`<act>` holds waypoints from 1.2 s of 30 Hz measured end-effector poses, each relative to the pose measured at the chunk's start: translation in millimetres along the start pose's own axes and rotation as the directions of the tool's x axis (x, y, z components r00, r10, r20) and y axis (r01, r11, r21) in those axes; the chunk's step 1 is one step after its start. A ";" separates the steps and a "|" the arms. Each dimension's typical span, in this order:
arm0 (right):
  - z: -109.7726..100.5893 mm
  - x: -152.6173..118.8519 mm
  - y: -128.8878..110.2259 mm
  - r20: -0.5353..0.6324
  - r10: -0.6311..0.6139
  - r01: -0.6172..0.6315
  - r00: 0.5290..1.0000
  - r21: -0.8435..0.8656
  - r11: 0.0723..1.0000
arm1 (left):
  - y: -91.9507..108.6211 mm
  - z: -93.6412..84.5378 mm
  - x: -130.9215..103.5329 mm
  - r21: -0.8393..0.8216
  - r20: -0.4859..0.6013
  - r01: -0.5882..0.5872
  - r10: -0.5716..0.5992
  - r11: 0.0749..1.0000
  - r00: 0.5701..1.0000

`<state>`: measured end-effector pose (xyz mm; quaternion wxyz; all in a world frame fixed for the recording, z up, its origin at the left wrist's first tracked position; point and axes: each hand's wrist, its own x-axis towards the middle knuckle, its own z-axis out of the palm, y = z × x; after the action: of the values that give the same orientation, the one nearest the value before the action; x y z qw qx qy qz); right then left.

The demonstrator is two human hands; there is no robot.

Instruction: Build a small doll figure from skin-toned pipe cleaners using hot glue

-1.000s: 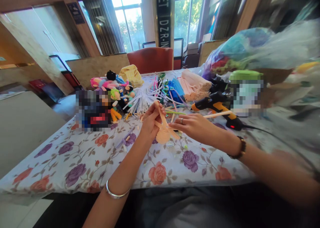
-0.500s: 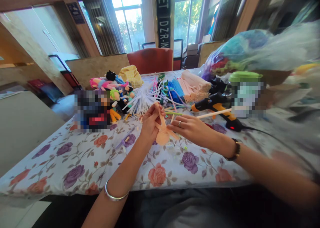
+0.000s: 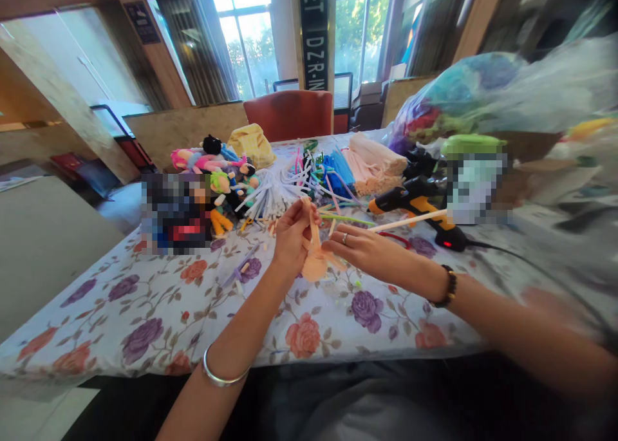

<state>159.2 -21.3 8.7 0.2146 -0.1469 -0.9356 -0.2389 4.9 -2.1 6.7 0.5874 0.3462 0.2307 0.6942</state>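
Two Hands Meet at a Peach-Coloured Piece in Mid-Frame

The peach-coloured piece hangs just below the centre of the frame, above the flowered tablecloth. The left hand pinches its upper strip, fingertips drawn together near the top. The right hand, palm down, lies along the piece's right side with its fingers close together; whether they grip it or only touch it cannot be told. A pale peach stick runs from behind the right hand toward the pixelated patch at right.

Right of centre, a black and orange glue gun lies with a red light showing at the end of its handle. Just above the hands spreads a bundle of white stems, with blue stems beside it and a pink bundle farther right. Small dolls crowd the left of centre, near a yellow cloth. A red chair stands at upper centre; bulky plastic bags fill the upper right.
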 end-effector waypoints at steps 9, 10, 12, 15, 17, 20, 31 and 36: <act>14.2 -1.1 -2.2 -0.048 -0.040 0.038 0.998 -0.043 0.998 | -3.5 -0.4 -0.9 0.022 0.016 0.013 -0.014 1.000 1.000; 13.8 -0.9 -1.8 -0.046 -0.046 0.044 0.998 -0.027 0.999 | -3.0 0.4 -1.4 0.018 0.014 0.021 -0.021 1.000 1.000; 11.3 -0.1 -1.2 -0.035 -0.047 0.047 0.998 0.013 0.999 | -1.7 2.3 -2.3 0.002 0.009 0.036 -0.036 0.999 0.999; 5.8 0.9 -2.2 0.029 -0.023 0.021 0.999 0.054 0.998 | 0.6 4.8 -3.3 -0.025 0.005 0.067 -0.067 0.997 0.998; 3.2 0.7 -4.5 0.069 -0.010 0.007 0.998 0.041 0.999 | 1.6 5.6 -3.5 -0.040 -0.004 0.077 -0.078 0.996 0.997; 2.4 -1.0 -7.6 0.110 0.003 -0.003 0.994 -0.005 1.000 | 2.0 5.5 -3.2 -0.047 -0.020 0.071 -0.072 0.996 0.997; 4.0 -2.3 -6.2 0.036 -0.050 0.053 0.998 -0.071 0.996 | -0.2 1.4 -4.1 0.011 0.069 0.095 -0.096 0.995 0.993; 5.1 -3.4 -5.0 0.023 -0.002 0.002 1.000 -0.002 1.000 | 0.3 2.3 -3.5 0.019 0.063 0.097 -0.098 0.995 0.993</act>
<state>158.5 -23.5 1.1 0.2033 -0.1491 -0.9379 -0.2383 6.7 -5.8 7.7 0.6251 0.3611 0.2339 0.6512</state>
